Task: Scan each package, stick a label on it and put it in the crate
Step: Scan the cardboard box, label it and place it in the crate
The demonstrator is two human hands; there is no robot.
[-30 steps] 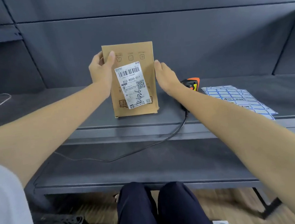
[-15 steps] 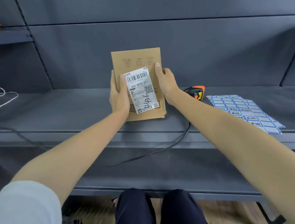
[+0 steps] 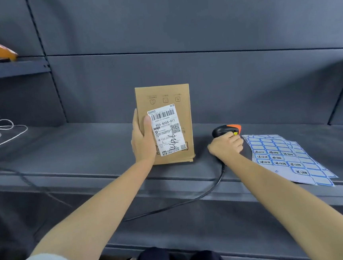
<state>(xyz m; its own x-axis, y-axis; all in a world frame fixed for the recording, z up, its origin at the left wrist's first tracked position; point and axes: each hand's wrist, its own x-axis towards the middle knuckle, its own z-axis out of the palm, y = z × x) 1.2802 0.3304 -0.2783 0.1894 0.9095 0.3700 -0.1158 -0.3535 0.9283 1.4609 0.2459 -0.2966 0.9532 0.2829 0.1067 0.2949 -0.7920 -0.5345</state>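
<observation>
Package point(image 3: 165, 124): flat brown cardboard box, rectangular, standing upright on the grey metal shelf point(image 3: 85, 149) at centre frame; three small printed icons along its top. White shipping label point(image 3: 166, 130) on the front face, slightly tilted, with barcode, "855-855S-011", a QR code and black handwritten marker figures. Left hand point(image 3: 142, 140): fingers wrapped round the box's 9 o'clock edge, thumb on the face. Scanner point(image 3: 226, 129): black body with orange cap, corded, at 3 o'clock of the box; right hand point(image 3: 226, 145) closed round its grip. Sticker sheets point(image 3: 283, 157): white, blue-bordered rounded rectangles, some handwritten, illegible, at 3 o'clock of the scanner.
</observation>
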